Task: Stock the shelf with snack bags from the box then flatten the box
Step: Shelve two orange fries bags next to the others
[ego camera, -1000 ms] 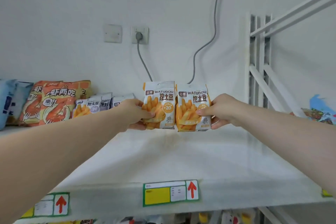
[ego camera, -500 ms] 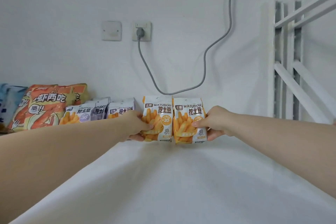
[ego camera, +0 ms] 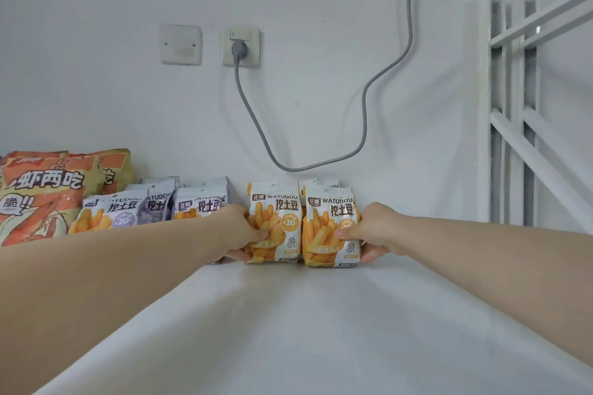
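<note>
- Left hand (ego camera: 240, 232): fingers closed around the left white-and-orange fries snack bag (ego camera: 275, 222), thumb across its front.
- Right hand (ego camera: 373, 232): pinches the right white-and-orange fries snack bag (ego camera: 330, 225) at its right edge.
- Both bags stand upright, touching side by side, on the white shelf surface (ego camera: 321, 324) near the wall.
- Purple-and-white fries snack bags (ego camera: 154, 207) stand just left.

Bright, even, diffuse light; soft shadows only behind the cable (ego camera: 365, 125) and the rack (ego camera: 513, 112) at 3 o'clock. No glare. Sharp at centre; wide-angle stretching and slight softness toward 6 o'clock.
</note>
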